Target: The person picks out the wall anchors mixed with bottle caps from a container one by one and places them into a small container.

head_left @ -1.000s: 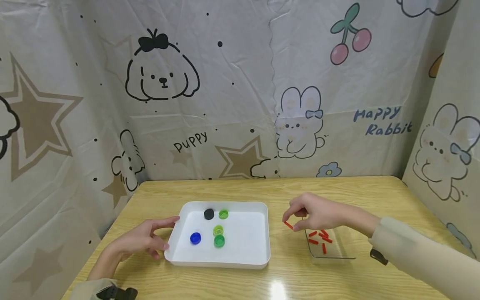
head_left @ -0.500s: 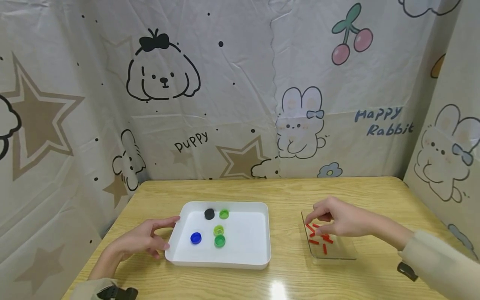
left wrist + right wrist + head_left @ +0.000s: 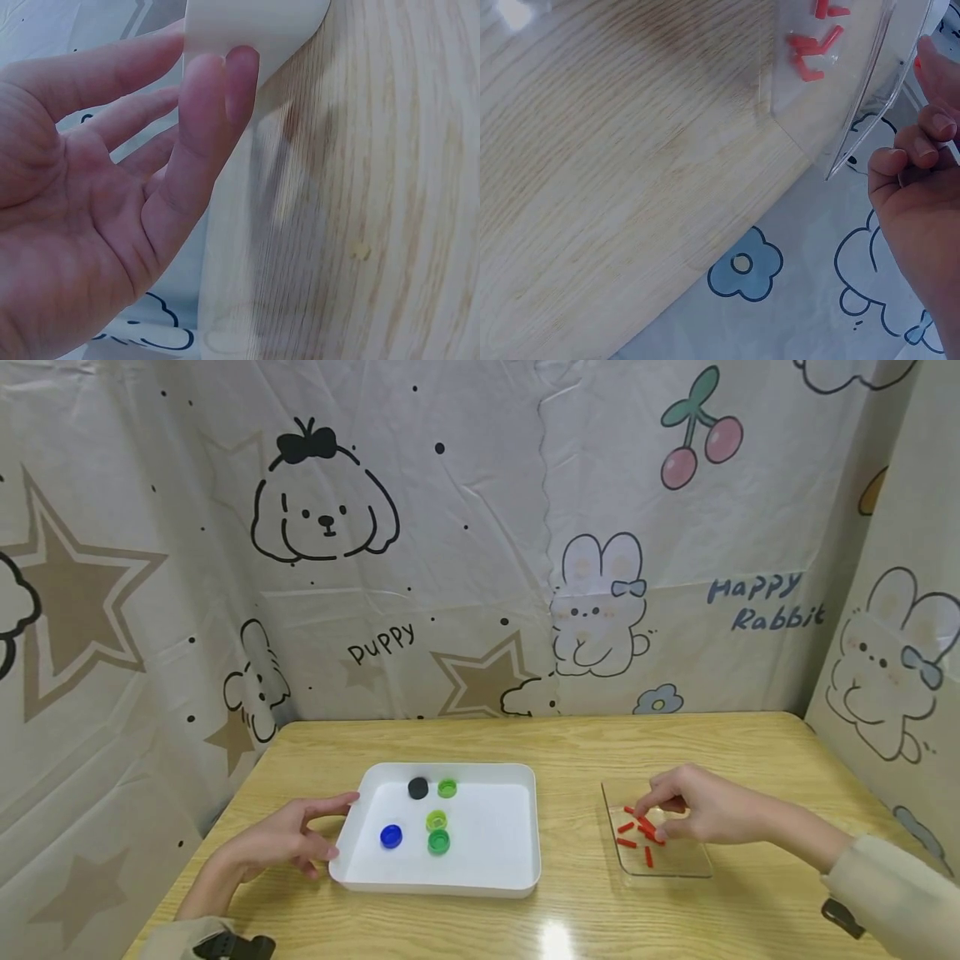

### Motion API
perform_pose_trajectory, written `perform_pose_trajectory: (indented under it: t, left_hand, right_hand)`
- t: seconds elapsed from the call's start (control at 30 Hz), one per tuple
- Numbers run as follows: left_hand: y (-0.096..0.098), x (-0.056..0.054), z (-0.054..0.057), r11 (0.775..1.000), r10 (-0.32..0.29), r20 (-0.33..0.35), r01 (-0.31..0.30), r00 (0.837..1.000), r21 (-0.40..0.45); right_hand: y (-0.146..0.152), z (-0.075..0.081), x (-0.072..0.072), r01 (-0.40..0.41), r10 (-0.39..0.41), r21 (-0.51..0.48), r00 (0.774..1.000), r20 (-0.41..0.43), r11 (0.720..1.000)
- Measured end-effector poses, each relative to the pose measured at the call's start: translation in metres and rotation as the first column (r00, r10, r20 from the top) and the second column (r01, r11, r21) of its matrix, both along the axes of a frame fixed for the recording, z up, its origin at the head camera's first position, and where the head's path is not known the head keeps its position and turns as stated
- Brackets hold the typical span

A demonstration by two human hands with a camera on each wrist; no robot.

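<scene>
My right hand (image 3: pixel 697 806) is over the clear shallow box (image 3: pixel 678 868), pinching a short red stick (image 3: pixel 645 823) between thumb and index finger. Several more red sticks (image 3: pixel 626 843) lie loose in that box. In the right wrist view a bit of red (image 3: pixel 918 63) shows at the fingertips, beside the box wall. Extended fingers of my left hand (image 3: pixel 285 835) touch the left side of the white tray (image 3: pixel 495 890). The left wrist view has its fingertips against the tray wall (image 3: pixel 255 26). Inside the tray are a black cap (image 3: pixel 417 788), a blue cap (image 3: pixel 391 837) and several green caps (image 3: pixel 438 842).
Tray and box stand apart on the wooden table (image 3: pixel 570 860), with bare wood between them. A printed cloth (image 3: pixel 480 568) hangs behind the table's far edge and along both sides.
My right hand, pinching a red stick, has moved right from the gap between tray and box to over the middle of the box. The left hand and tray have not moved.
</scene>
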State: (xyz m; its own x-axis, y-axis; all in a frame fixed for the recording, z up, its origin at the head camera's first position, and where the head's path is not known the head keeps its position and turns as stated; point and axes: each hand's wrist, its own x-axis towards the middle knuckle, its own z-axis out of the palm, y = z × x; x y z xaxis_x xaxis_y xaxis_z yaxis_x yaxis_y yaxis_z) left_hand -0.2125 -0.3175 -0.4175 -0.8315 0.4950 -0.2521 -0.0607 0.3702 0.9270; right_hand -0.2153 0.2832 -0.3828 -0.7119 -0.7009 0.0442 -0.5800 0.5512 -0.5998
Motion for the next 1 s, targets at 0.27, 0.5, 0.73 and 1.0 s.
perform_pose_trajectory:
  t: [0.27, 0.5, 0.73, 1.0]
  left_hand:
    - [0.000, 0.000, -0.001, 1.000, 0.011, -0.007, -0.011, 1.000, -0.011]
    - [0.002, -0.001, 0.000, 0.999, 0.018, -0.007, -0.018, 1.000, -0.039]
    - [0.004, -0.002, -0.001, 0.999, 0.021, -0.003, -0.021, 1.000, -0.048]
    - [0.003, 0.003, 0.004, 0.997, -0.028, -0.070, 0.022, 0.997, -0.077]
  right_hand:
    - [0.000, -0.003, -0.002, -0.008, 0.009, 0.042, 1.000, -0.014, 0.999]
    - [-0.002, -0.005, -0.005, -0.024, 0.026, 0.087, 0.999, -0.031, 0.996]
    - [0.000, -0.004, -0.003, 0.028, -0.028, 0.071, 1.000, 0.002, 0.997]
    - [0.003, 0.001, 0.013, 0.098, -0.102, -0.040, 0.988, -0.117, 0.994]
